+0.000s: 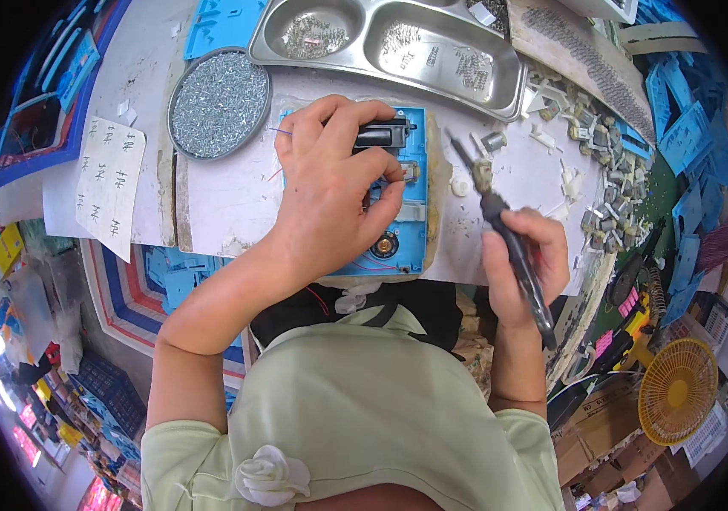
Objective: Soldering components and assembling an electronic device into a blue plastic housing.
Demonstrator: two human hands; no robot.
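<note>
A white paper sheet with handwritten marks (111,181) lies at the table's left, beside a round metal dish of small silver screws (218,103). Behind it sits a compartmented steel tray (398,47) holding small metal parts. The left hand (330,183) presses down on a flat blue plastic panel (411,196) at the table's middle, fingertips pinching a small part near a black block (381,134). The right hand (524,264) is clenched around a black soldering iron (504,230), its tip raised just right of the panel. Grey and white small parts (594,162) lie scattered farther right.

One blue plastic panel (411,183), one soldering iron (513,255), one round screw dish (219,104), one steel tray (398,43), one yellow fan (677,390)
</note>
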